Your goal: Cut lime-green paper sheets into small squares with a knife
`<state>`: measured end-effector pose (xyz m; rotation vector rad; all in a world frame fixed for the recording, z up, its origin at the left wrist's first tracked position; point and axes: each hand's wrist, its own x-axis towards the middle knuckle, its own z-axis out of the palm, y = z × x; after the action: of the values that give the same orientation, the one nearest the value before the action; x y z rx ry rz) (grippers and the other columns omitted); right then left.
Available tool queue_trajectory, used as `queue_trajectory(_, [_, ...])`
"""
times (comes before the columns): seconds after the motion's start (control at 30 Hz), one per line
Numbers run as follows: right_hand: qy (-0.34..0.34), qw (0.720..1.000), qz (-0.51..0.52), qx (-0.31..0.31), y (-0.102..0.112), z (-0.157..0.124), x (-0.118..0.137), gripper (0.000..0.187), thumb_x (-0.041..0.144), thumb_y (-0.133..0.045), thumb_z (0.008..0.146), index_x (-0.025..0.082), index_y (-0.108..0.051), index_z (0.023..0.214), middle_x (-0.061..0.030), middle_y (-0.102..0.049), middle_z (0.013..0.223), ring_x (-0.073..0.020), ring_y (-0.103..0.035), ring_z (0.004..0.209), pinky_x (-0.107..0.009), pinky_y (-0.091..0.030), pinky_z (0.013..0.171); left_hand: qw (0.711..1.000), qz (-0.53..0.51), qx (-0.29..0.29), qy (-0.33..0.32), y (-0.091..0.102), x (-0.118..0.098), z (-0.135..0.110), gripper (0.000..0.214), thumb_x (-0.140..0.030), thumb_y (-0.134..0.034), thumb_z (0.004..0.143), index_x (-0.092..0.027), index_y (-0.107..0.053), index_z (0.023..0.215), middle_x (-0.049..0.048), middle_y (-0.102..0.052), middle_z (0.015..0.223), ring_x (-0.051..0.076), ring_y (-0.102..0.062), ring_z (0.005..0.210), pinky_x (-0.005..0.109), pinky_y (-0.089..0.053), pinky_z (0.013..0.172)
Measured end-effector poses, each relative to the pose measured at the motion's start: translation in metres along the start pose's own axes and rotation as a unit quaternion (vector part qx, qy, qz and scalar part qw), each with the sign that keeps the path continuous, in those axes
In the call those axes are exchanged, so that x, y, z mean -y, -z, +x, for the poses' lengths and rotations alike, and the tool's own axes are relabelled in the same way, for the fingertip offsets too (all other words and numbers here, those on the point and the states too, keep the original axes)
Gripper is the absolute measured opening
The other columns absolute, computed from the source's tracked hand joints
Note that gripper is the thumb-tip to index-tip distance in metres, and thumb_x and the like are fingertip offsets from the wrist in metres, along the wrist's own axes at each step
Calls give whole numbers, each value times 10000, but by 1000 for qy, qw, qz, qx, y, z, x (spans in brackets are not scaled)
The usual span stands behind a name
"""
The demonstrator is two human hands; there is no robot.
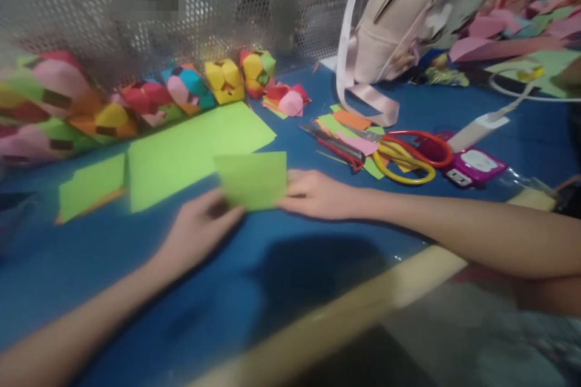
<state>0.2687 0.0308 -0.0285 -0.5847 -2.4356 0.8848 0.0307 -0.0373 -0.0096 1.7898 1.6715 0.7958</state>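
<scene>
A small rectangle of green paper is held between my two hands, just over the blue tabletop. My left hand pinches its lower left corner, thumb in front. On its right edge, my right hand grips with thumb and fingers closed. Right behind it lies a larger sheet of bright green paper. Farther left rests a small stack of cut green pieces with an orange edge showing underneath. The picture is somewhat blurred by motion.
Folded paper balls line the back along a perforated metal panel. Scissors with red and yellow handles, a cutter knife and paper scraps lie right, beside a purple device. A pale bag stands behind.
</scene>
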Motion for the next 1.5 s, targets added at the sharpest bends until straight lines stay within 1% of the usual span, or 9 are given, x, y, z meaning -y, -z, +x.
queue_trajectory(0.1, [6,1000,8,-7,0,0,-1,260,230,-548,937,169,-624,696,-44,-642,809,-159,-583,814,-318,-455,836,1000,22,-6,-1,-1,-2,-3,278,-459,-649,758,-227,-741,880,53,-755,867,260,-659,762,370,-530,756])
queue_trajectory(0.3, [-1,997,-6,-74,-3,1,-1,280,205,-560,894,188,-520,618,-6,-549,710,-140,-511,727,-300,-418,768,998,54,-28,-6,-2,-3,1,260,-467,-616,776,-215,-681,769,18,-684,710,204,-595,659,308,-481,659])
queue_trajectory(0.43, [-32,995,-26,-91,-2,2,0,316,208,-544,892,193,-477,583,6,-498,669,-134,-475,707,-287,-394,724,998,45,-37,15,-3,0,4,279,-472,-610,781,-199,-658,808,25,-681,746,198,-598,695,299,-459,650])
queue_trajectory(0.6, [-25,996,-15,-79,-2,2,1,274,232,-601,868,184,-519,612,8,-518,687,-131,-488,713,-287,-397,740,998,31,-38,29,-4,4,6,282,-471,-606,781,-194,-648,815,43,-687,786,205,-600,726,299,-439,637])
queue_trajectory(0.83, [-47,995,-19,-86,-4,4,1,259,143,-581,851,177,-540,597,3,-536,692,-127,-500,710,-281,-395,720,998,16,-45,27,-5,4,7,247,-456,-615,783,-210,-636,792,41,-680,761,205,-595,709,299,-430,619])
queue_trajectory(0.97, [-52,995,-18,-78,-3,3,2,252,129,-589,837,176,-545,593,1,-535,700,-131,-503,719,-286,-396,720,998,24,-49,31,-3,3,8,268,-457,-624,779,-200,-657,848,38,-689,791,205,-608,731,307,-443,653])
queue_trajectory(1.13, [-64,994,-23,-80,-2,3,3,258,144,-586,838,178,-529,588,7,-509,684,-128,-488,705,-281,-380,697,997,24,-62,39,-2,2,13,210,-409,-619,784,-205,-661,810,23,-672,721,199,-611,702,328,-461,693])
queue_trajectory(1.23, [-69,994,-23,-81,-2,3,4,266,156,-580,840,181,-514,583,9,-496,674,-129,-483,700,-279,-374,689,997,11,-65,39,-3,2,15,201,-402,-625,771,-209,-662,818,35,-682,753,209,-624,731,346,-471,722])
queue_trajectory(1.5, [-83,993,-18,-78,-2,4,6,272,133,-569,827,181,-492,570,10,-495,674,-123,-472,684,-276,-367,690,993,-61,-69,68,1,3,14,346,-412,-700,709,-188,-644,967,38,-696,809,193,-636,741,345,-482,742])
